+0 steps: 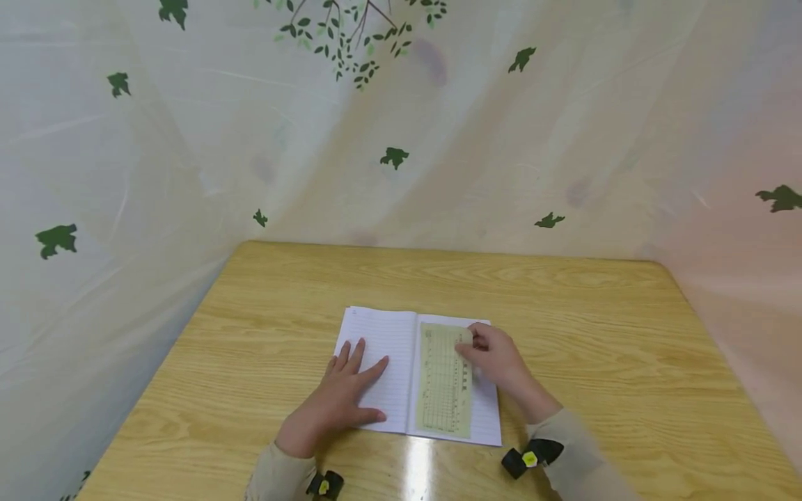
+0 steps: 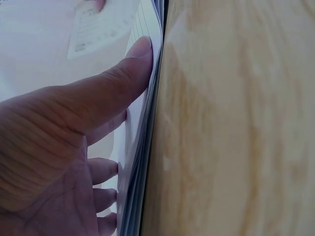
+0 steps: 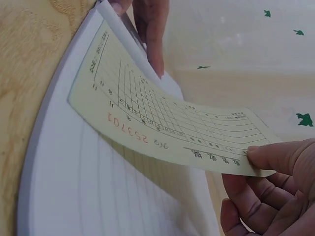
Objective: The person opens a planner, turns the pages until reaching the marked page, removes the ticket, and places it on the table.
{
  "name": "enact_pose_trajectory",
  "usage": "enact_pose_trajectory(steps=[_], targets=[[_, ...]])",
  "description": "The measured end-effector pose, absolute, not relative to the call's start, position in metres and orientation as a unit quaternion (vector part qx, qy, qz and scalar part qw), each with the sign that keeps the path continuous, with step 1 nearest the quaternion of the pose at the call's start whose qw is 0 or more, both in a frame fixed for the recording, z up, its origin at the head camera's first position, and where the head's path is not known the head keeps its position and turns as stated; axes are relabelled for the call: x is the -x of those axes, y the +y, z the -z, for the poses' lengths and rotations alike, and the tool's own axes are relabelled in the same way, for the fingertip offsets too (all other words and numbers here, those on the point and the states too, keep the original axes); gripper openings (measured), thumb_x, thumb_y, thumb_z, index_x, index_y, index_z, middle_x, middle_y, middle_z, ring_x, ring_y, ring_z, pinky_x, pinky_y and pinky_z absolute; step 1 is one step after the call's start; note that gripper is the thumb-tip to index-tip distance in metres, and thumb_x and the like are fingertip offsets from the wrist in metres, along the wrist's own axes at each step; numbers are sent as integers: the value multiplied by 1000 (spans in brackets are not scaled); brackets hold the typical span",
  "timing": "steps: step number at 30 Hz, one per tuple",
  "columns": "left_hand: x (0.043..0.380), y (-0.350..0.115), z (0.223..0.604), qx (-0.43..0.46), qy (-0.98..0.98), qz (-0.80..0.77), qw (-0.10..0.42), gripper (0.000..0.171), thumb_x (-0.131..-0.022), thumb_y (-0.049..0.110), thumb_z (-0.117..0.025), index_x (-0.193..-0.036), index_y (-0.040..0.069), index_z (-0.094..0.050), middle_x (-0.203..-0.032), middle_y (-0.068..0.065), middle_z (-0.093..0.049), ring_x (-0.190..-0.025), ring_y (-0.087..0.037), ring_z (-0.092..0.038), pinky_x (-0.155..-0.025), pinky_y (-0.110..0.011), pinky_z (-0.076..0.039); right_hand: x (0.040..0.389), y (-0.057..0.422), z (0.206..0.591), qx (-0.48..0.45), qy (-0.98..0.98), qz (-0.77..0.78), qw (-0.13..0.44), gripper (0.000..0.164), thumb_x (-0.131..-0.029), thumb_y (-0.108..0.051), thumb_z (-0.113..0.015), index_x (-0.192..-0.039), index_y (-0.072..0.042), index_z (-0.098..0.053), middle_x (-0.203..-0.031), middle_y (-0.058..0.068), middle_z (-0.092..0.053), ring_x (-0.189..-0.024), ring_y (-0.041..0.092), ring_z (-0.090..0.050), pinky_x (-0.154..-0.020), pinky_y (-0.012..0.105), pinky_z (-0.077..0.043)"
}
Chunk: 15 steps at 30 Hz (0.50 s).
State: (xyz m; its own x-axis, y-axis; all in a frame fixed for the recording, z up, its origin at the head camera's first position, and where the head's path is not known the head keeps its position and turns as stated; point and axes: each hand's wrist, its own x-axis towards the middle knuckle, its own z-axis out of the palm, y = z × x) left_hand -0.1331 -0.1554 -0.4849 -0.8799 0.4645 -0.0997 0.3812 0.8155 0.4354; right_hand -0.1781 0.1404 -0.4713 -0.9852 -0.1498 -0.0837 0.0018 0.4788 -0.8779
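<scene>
An open lined notebook (image 1: 383,327) lies on the wooden table. Over its right page is a pale green printed form slip (image 1: 441,376), with a red number visible in the right wrist view. My right hand (image 1: 498,355) pinches the slip's upper right corner between thumb and curled fingers. That edge is raised, and the slip (image 3: 162,128) bows above the lined page. My left hand (image 1: 344,393) rests on the left page with fingers spread. In the left wrist view, the left thumb (image 2: 123,73) lies along the notebook's edge.
The wooden table (image 1: 282,278) stretches out around the notebook. Behind it and at both sides hangs a pale cloth (image 1: 326,174) with green leaf shapes. Both wrists wear black straps, one of them the right strap (image 1: 532,457).
</scene>
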Motion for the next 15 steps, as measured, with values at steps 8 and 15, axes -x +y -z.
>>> enact_pose_trajectory(steps=[8,15], targets=[[133,-155,483,-230,946,-205,102,84,-78,47,-77,-148,15,-45,-155,-33,-13,-141,-55,-5,-109,-69,-13,178,159,460,32,836,541,80,15,-96,-17,-63,-102,-4,-62,-85,5,-70,-75,20,-61,-66,31,-48],[133,-155,483,-233,946,-203,102,83,-79,46,-77,-148,15,-43,-155,-33,-12,-141,-55,-5,-109,-69,-14,176,174,451,26,834,545,77,22,-97,-24,-62,-106,-4,-62,-92,6,-71,-80,20,-62,-74,37,-49]])
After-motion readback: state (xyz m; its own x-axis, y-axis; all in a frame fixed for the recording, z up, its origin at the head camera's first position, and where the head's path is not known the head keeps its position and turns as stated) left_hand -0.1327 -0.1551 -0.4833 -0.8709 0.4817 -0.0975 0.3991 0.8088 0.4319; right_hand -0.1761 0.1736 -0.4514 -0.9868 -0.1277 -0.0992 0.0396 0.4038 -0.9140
